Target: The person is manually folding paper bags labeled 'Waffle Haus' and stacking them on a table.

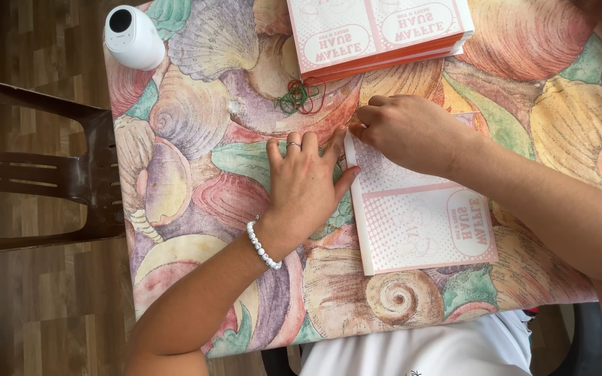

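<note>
A flat pink-and-white cardboard sheet (419, 223) lies on the shell-patterned tablecloth (196, 118) in front of me. My left hand (308, 181), with a ring and a white bead bracelet, rests flat on the cloth, fingers spread, its thumb against the sheet's left edge. My right hand (405, 132) lies over the sheet's far left corner, fingers curled and pinching that corner. A small tangle of red and green rubber bands (299, 96) lies just beyond both hands.
A stack of the same pink-and-white flat sheets (377, 31) sits at the far edge. A white rounded camera device (132, 36) stands at the far left corner. A dark brown chair (43, 167) stands left of the table on the wooden floor.
</note>
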